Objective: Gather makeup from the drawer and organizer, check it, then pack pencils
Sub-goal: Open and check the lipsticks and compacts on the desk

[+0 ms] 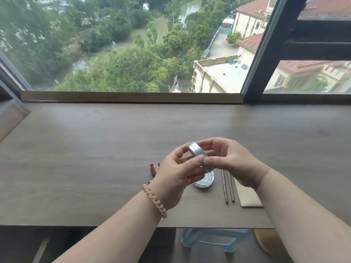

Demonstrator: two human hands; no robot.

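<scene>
A round silver compact is held tilted above the brown desk between both hands. My left hand grips it from the left, thumb on its edge. My right hand pinches its right side. Under the hands a second round silver case lies flat on the desk. A lipstick with a red tip stands to the left. Two thin grey makeup pencils lie side by side to the right, next to a flat beige pouch partly hidden by my right forearm.
A large window with a dark frame rises behind the desk. The desk's front edge runs below my forearms. Beneath it, a pale blue translucent object and a brown rounded thing show on the floor.
</scene>
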